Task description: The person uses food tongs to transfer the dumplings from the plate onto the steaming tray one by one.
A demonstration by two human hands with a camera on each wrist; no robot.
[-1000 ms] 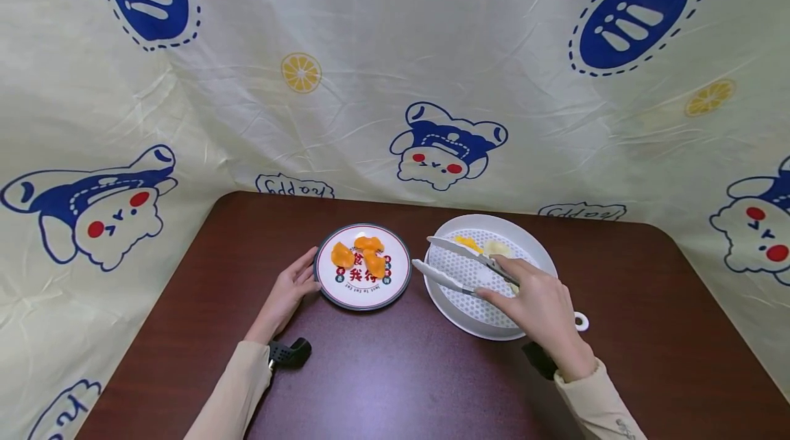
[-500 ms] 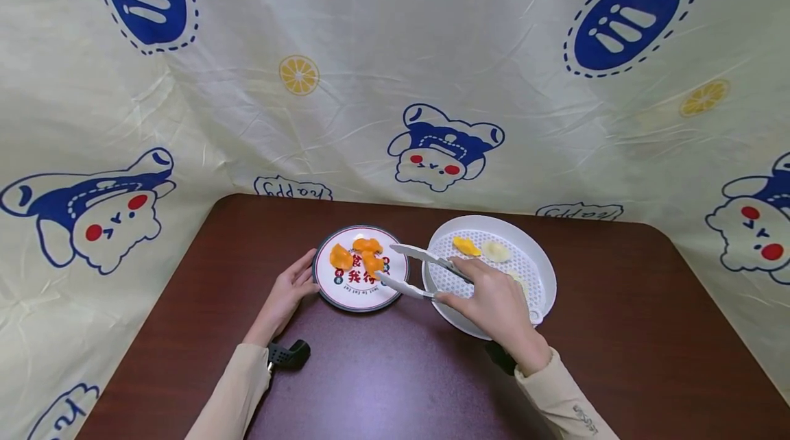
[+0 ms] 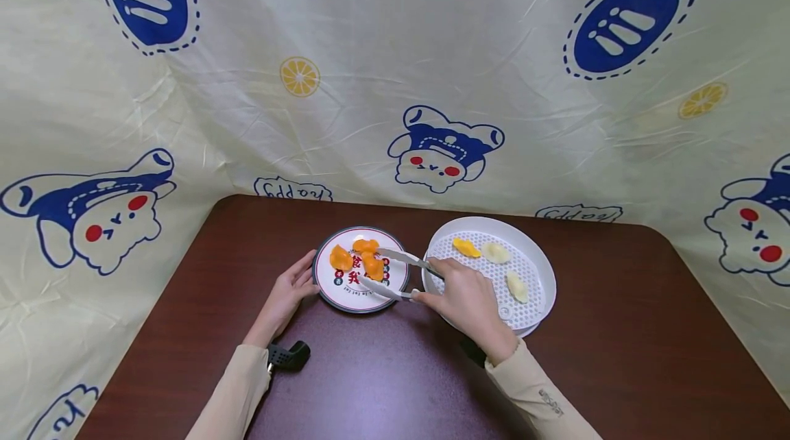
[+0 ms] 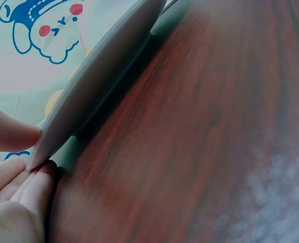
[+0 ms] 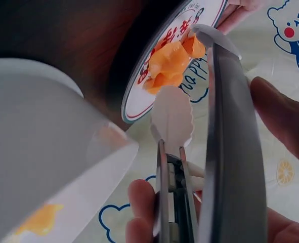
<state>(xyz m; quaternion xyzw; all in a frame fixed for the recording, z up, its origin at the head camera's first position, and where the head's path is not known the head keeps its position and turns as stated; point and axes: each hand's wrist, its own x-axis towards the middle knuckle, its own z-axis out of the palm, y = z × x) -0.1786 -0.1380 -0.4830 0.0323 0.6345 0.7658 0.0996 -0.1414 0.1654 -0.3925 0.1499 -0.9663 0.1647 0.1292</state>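
Right hand (image 3: pixel 465 299) grips white tongs (image 3: pixel 395 274), arms spread open over the printed plate (image 3: pixel 342 289), tips either side of the orange pieces (image 3: pixel 361 258) piled on its far half. Left hand (image 3: pixel 290 289), fingers relaxed, rests against the plate's left rim on the bench (image 3: pixel 382 371). White strainer tray (image 3: pixel 543 269), right of the plate, holds one orange and two pale pieces. Judgement: keep the plate braced, close the tips on one piece only, squeeze gently so it doesn't slip.
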